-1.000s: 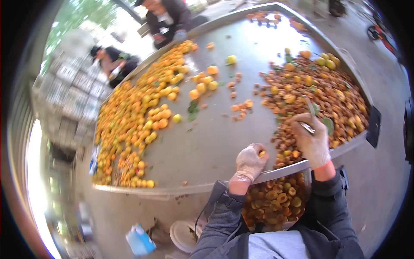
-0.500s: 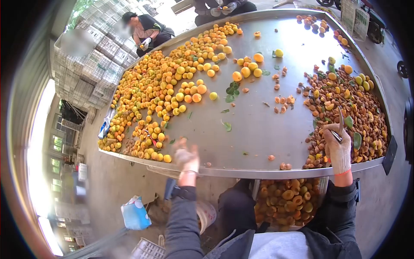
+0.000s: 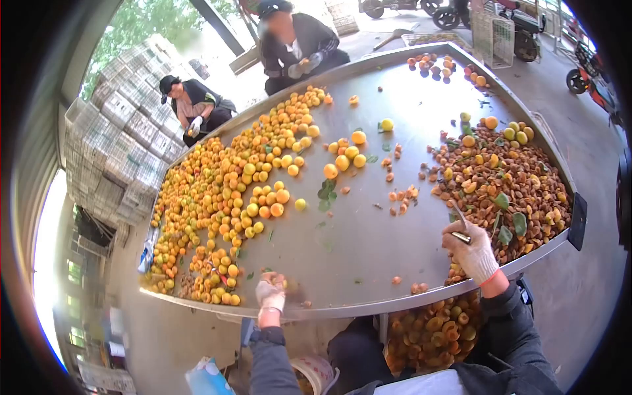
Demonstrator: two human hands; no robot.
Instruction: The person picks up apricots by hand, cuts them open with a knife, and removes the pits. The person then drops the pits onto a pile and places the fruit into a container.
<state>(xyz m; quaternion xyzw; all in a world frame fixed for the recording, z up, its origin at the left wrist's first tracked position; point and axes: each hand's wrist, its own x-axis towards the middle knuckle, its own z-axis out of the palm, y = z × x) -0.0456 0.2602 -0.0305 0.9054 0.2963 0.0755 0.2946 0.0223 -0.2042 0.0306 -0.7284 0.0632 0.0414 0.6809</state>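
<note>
My right hand point(image 3: 473, 253), in a pale knit glove, is closed round a small knife point(image 3: 460, 216) with a curved blade pointing up and away. It is just left of a heap of brown apricot pits point(image 3: 520, 191) mixed with some fruit and leaves. My left hand point(image 3: 270, 293), gloved too, is low over the front of the metal table point(image 3: 355, 263). Its fingers are curled, with a reddish patch at the fingertips; I cannot tell what they hold. A large spread of whole apricots point(image 3: 217, 191) lies beyond it to the left.
A crate of halved apricots point(image 3: 434, 329) stands below the table's front edge, beside a white bucket point(image 3: 315, 374). Loose apricots point(image 3: 342, 162) and leaves point(image 3: 326, 191) dot the middle. Two people sit along the far left side, near stacked crates point(image 3: 125, 125). Scooters are parked far right.
The view has shifted, showing more of the far side. My left hand has gone from spread and blurred to curled fingers. My right hand has moved left off the pit heap, still holding the knife.
</note>
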